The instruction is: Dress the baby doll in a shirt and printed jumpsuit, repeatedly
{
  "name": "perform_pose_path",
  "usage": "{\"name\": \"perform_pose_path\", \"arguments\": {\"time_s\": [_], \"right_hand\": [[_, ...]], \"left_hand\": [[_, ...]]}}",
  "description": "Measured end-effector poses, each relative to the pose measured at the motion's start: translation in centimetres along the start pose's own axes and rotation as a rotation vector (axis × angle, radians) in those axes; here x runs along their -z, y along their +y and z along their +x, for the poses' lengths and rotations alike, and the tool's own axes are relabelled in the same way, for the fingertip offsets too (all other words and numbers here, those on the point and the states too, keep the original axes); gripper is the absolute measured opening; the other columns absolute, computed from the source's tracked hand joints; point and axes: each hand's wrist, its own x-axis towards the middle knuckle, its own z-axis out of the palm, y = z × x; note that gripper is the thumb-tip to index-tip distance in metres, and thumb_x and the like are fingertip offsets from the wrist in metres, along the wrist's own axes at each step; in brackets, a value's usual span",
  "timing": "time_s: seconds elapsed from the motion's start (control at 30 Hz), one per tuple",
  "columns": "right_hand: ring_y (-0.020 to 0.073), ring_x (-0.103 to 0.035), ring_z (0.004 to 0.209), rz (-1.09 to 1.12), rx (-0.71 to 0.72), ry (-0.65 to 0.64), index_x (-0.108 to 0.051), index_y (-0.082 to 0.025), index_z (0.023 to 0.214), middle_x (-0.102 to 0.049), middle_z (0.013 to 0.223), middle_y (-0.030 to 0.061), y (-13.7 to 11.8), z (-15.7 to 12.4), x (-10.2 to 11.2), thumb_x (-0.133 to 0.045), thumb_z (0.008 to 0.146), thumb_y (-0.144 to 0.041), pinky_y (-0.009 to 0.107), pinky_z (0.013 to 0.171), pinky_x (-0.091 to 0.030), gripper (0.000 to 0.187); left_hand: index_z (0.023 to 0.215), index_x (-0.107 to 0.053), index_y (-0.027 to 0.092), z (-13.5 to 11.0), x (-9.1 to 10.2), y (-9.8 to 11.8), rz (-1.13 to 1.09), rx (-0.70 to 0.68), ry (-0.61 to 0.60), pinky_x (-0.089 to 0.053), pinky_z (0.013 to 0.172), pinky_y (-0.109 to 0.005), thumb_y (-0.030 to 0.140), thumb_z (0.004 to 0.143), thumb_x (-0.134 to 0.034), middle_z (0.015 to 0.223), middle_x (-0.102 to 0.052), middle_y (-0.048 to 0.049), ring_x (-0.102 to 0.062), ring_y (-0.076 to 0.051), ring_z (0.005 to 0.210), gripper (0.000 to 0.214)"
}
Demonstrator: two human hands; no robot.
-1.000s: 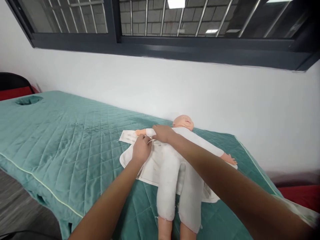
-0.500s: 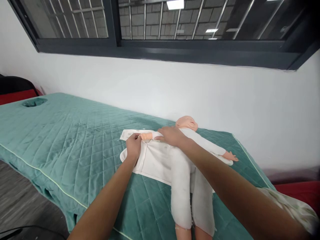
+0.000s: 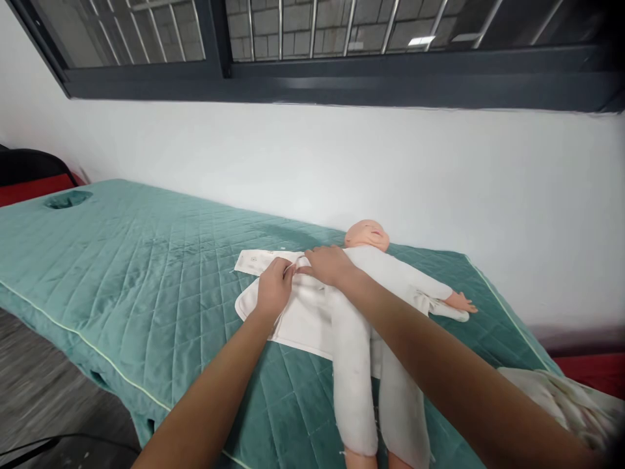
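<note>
A baby doll [image 3: 354, 365] with a white cloth body lies on its back, its bald head [image 3: 367, 234] toward the wall. Spread under it is a white baby garment [image 3: 307, 326], with one printed sleeve [image 3: 254, 262] reaching out to the left. My left hand [image 3: 276, 286] is closed, thumb and fingers pinching a thin white edge of the garment around the doll's hand, which my fingers cover. Close beside it, my right hand [image 3: 329, 264] grips the doll's arm on that side. The doll's other arm [image 3: 420, 283] stretches out to the right, its hand bare.
A green quilted cover [image 3: 161, 260] with a face hole [image 3: 68, 198] lies over the bed. Behind stands a white wall [image 3: 234, 156] below a dark-framed barred window [image 3: 312, 85]. Red and black furniture [image 3: 34, 176] is at the far left; a cable [image 3: 73, 436] lies on the floor.
My left hand has moved right, up against my right hand, and the doll's hand that showed between them is now covered. The view has tilted slightly down.
</note>
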Motion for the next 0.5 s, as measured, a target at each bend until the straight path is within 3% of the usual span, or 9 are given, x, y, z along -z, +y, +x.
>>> {"name": "perform_pose_path", "arguments": {"time_s": [0.07, 0.13, 0.2, 0.27, 0.33, 0.4, 0.43, 0.5], "right_hand": [[0.0335, -0.063, 0.101, 0.016, -0.013, 0.008, -0.062, -0.015, 0.111, -0.069, 0.108, 0.0171, -0.4, 0.3, 0.1, -0.046, 0.093, -0.051, 0.043, 0.085, -0.044, 0.043], [0.0333, -0.061, 0.107, 0.034, -0.013, 0.028, -0.059, -0.016, 0.119, -0.067, 0.115, 0.0164, -0.3, 0.0, 0.7, -0.046, 0.093, -0.052, 0.043, 0.088, -0.044, 0.046], [0.0315, -0.058, 0.114, 0.142, -0.033, 0.128, -0.051, -0.019, 0.131, -0.064, 0.124, 0.0149, 0.8, -1.4, 1.6, -0.042, 0.093, -0.058, 0.040, 0.090, -0.044, 0.055], [0.0286, -0.057, 0.116, 0.350, -0.128, 0.333, -0.044, -0.022, 0.138, -0.061, 0.129, 0.0130, 2.8, -3.8, 1.9, -0.037, 0.093, -0.062, 0.037, 0.092, -0.044, 0.061], [0.0270, -0.058, 0.113, 0.532, -0.328, 0.566, -0.046, -0.023, 0.135, -0.063, 0.126, 0.0118, 5.3, -6.9, 1.3, -0.034, 0.094, -0.062, 0.036, 0.093, -0.044, 0.058], [0.0297, -0.060, 0.107, 0.605, -0.656, 0.699, -0.049, -0.019, 0.130, -0.066, 0.117, 0.0150, 7.7, -10.0, -0.2, -0.032, 0.094, -0.060, 0.039, 0.091, -0.045, 0.058], [0.0321, -0.061, 0.105, 0.633, -0.805, 0.706, -0.050, -0.016, 0.129, -0.067, 0.113, 0.0166, 8.6, -11.3, -1.2, -0.034, 0.092, -0.060, 0.042, 0.089, -0.045, 0.060], [0.0349, -0.062, 0.105, 0.672, -0.929, 0.665, -0.046, -0.012, 0.131, -0.069, 0.105, 0.0168, 9.7, -13.2, -2.9, -0.035, 0.092, -0.057, 0.045, 0.090, -0.045, 0.061]], "left_hand": [[0.085, -0.060, 0.021, -0.1, -0.1, 0.2, 0.063, -0.097, -0.088, -0.043, 0.077, -0.030, 0.031, 0.095, -0.044, 0.087, -0.064, -0.0039, -0.058, -0.019, 0.084, 0.021], [0.089, -0.061, 0.021, -0.1, 0.1, 0.3, 0.085, -0.126, -0.093, -0.044, 0.079, -0.030, 0.032, 0.096, -0.042, 0.089, -0.064, -0.0044, -0.059, -0.019, 0.086, 0.022], [0.092, -0.062, 0.021, 0.0, 0.3, 0.3, 0.113, -0.086, -0.002, -0.043, 0.084, -0.031, 0.032, 0.097, -0.039, 0.092, -0.064, -0.0057, -0.058, -0.020, 0.091, 0.026], [0.096, -0.064, 0.020, 0.2, 0.4, 0.1, 0.180, 0.018, 0.119, -0.042, 0.089, -0.035, 0.033, 0.097, -0.038, 0.097, -0.065, -0.0086, -0.057, -0.024, 0.097, 0.028], [0.101, -0.065, 0.019, 0.3, 0.3, -0.2, 0.272, 0.166, 0.199, -0.041, 0.091, -0.040, 0.035, 0.095, -0.042, 0.105, -0.064, -0.0124, -0.055, -0.028, 0.104, 0.029], [0.104, -0.065, 0.018, 0.5, 0.1, -0.4, 0.352, 0.285, 0.218, -0.041, 0.091, -0.045, 0.040, 0.091, -0.049, 0.111, -0.062, -0.0152, -0.053, -0.033, 0.109, 0.031], [0.105, -0.065, 0.018, 0.5, 0.0, -0.5, 0.380, 0.321, 0.215, -0.041, 0.090, -0.046, 0.042, 0.090, -0.051, 0.112, -0.062, -0.0157, -0.053, -0.034, 0.110, 0.032], [0.105, -0.065, 0.018, 0.5, -0.2, -0.6, 0.410, 0.353, 0.199, -0.041, 0.090, -0.047, 0.044, 0.088, -0.054, 0.110, -0.063, -0.0155, -0.054, -0.035, 0.110, 0.033]]}}
